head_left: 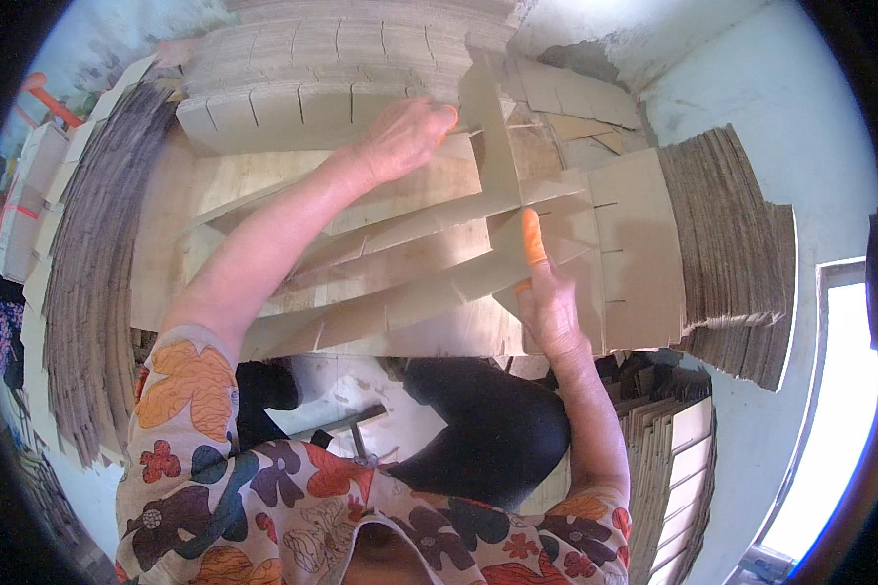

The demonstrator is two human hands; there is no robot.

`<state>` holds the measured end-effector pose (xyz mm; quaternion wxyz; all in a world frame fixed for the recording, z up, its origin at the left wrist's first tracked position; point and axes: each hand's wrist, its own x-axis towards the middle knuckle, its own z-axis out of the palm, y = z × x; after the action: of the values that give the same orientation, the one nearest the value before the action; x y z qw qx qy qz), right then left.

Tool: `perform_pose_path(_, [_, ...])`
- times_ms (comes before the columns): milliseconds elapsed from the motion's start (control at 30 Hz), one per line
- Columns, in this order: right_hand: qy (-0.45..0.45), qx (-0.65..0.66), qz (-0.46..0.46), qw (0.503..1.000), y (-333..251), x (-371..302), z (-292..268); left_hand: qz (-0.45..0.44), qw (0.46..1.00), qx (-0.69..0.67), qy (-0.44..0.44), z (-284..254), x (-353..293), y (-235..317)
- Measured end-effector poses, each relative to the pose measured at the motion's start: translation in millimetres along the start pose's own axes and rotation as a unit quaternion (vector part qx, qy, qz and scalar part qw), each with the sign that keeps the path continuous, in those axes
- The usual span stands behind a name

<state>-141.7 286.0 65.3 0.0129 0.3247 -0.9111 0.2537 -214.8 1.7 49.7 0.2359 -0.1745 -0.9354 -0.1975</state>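
Several long slotted cardboard strips stand on edge, slanting across the wooden board in front of me. A shorter cardboard cross strip runs across their right ends and meets them at the slots. My left hand is closed at the far strip, its fingertips pinching near the crossing. My right hand grips the near part of the cross strip beside the nearest long strip, thumb on top and fingers partly hidden below. Orange covers sit on fingertips of both hands.
Slotted cardboard stacks line the far side. A tall stack rises at left, another at right. Flat slotted sheets lie right of my right hand. More pieces stand lower right, near my dark-clothed legs.
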Motion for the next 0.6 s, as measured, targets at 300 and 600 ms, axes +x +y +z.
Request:
perform_pose_path(300, [-0.001,0.001,-0.014,1.0,-3,-2,2,-0.053,0.998,-0.03,-0.029,2,-6,7])
perform_pose_path(600, [-0.019,0.047,0.003,0.999,-6,-8,-4,-0.092,0.99,-0.087,-0.059,5,-7,0])
